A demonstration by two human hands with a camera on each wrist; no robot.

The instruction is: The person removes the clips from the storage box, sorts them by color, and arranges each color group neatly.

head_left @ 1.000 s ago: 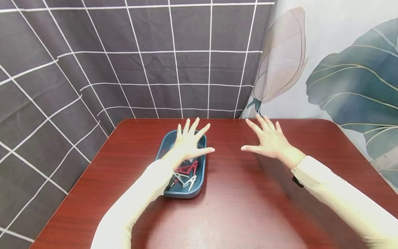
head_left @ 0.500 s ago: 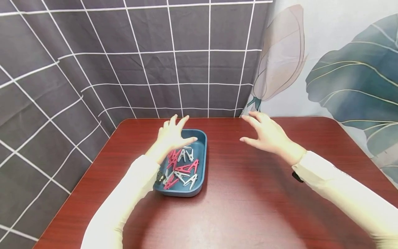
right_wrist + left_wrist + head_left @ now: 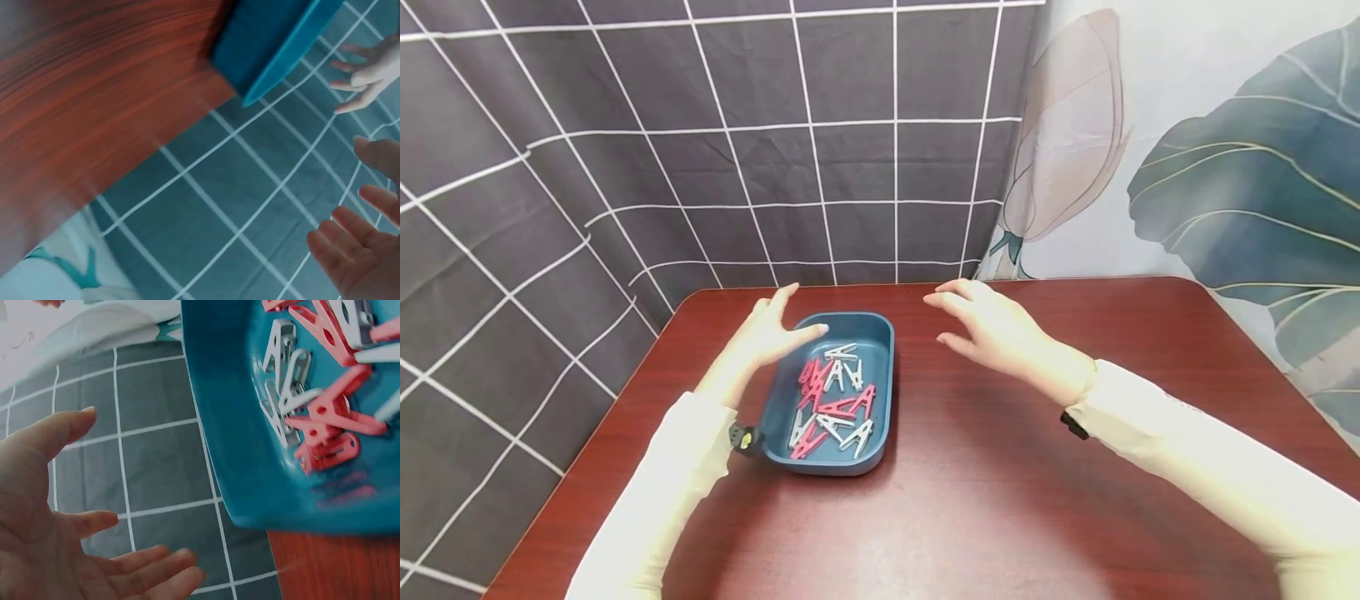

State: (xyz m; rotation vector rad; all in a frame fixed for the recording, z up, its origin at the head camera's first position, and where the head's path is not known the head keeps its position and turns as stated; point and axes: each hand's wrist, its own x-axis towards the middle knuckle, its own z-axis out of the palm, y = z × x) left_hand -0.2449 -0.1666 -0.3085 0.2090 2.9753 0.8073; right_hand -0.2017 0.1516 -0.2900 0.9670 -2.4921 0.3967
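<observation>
A blue rectangular tray (image 3: 883, 392) stands on the table, with red clips (image 3: 865, 402) and white clips (image 3: 859, 437) lying loose inside. They look like small clothes pegs with metal springs. My left hand (image 3: 763, 333) hovers by the tray's left far side, thumb stretched toward the rim and fingers apart, holding nothing. In the left wrist view that same hand (image 3: 75, 525) is beside the tray wall, palm showing. To the right of the tray my right hand (image 3: 992, 325) is in the air, fingers loosely bent and nothing between them.
The reddish-brown wooden table (image 3: 985, 500) carries the tray left of centre. A dark curtain with white grid lines (image 3: 850, 167) hangs behind and at the left. A floral curtain (image 3: 1195, 183) hangs at the right. Each wrist wears a small black device (image 3: 745, 437).
My left hand has moved left from above the tray to its side, uncovering the clips. My right hand has come left toward the tray, its spread fingers now bent.
</observation>
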